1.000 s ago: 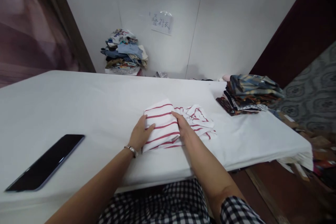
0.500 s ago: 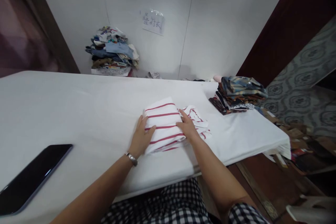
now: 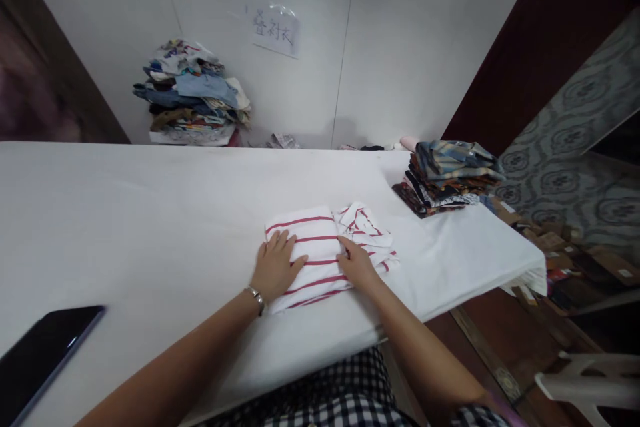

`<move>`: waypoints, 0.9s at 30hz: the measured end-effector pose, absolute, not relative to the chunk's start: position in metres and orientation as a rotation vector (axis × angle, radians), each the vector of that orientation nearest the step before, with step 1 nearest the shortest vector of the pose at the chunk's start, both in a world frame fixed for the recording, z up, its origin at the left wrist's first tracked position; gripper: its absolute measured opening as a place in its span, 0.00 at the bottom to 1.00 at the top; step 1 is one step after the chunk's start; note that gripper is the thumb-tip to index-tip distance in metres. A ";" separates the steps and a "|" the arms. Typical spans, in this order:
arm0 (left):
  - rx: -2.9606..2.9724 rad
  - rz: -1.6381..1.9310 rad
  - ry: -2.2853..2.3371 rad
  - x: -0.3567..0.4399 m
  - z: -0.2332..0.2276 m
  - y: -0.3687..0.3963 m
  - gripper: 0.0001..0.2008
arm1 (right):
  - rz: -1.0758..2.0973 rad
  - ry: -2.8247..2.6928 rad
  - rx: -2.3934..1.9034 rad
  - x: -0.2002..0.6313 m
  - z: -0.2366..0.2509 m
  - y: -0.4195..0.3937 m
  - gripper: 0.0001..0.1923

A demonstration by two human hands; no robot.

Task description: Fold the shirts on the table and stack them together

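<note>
1. Seen at the bottom edge of the frame: black-and-white checked fabric [image 3: 345, 393] at the person's lap, with both bare forearms reaching up into the middle.
2. At the lower left corner, lying flat on the white tabletop [image 3: 125, 213]: a dark phone [image 3: 43, 353], screen up, well apart from both hands.
3. Worn at the left wrist: a thin metal watch [image 3: 257, 296].
4. Laid flat, palm down, fingers spread and open: the left hand [image 3: 275, 267], pressing on the left edge of the folded striped shirt [image 3: 313, 257]; no closed grip on the cloth.
5. Likewise laid flat, fingers extended and open: the right hand [image 3: 356, 263], resting on the shirt's right part, just where the neat fold met the looser bunched portion.
6. Lying a little right of centre frame, near the front edge of the tabletop: that white shirt with red stripes.
7. Stacked farther back at centre right, near the tabletop's corner: a pile of folded dark patterned clothes [image 3: 450, 177].
8. Heaped at upper left against the white wall: a mixed clothes pile [image 3: 193, 93].
9. Taped on the wall above: a paper sign [image 3: 276, 30].
</note>
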State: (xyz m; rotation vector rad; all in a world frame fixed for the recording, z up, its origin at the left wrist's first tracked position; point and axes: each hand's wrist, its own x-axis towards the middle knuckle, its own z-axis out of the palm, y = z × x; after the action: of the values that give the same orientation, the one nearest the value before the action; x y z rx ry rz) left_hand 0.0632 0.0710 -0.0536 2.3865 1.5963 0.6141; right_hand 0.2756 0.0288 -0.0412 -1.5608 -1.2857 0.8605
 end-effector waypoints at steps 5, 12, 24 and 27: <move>2.383 0.546 1.585 0.057 -0.042 0.085 0.22 | 0.802 -1.296 -1.420 0.286 -0.034 0.001 0.20; 2.527 0.464 1.391 0.089 -0.012 0.146 0.29 | 1.497 -0.551 -1.368 0.294 -0.028 -0.079 0.26; 2.251 0.074 1.317 0.160 -0.013 0.218 0.27 | 1.613 -0.123 -0.978 0.244 -0.033 -0.043 0.16; 2.193 0.138 1.308 0.156 0.006 0.223 0.18 | 1.548 -0.244 -1.042 0.240 -0.034 -0.034 0.15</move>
State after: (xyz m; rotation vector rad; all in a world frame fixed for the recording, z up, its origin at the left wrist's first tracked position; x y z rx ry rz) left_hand 0.1560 0.2226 0.0063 2.1931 1.3083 0.1382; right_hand 0.2397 -0.0335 -0.0344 -1.0424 -0.2444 1.5478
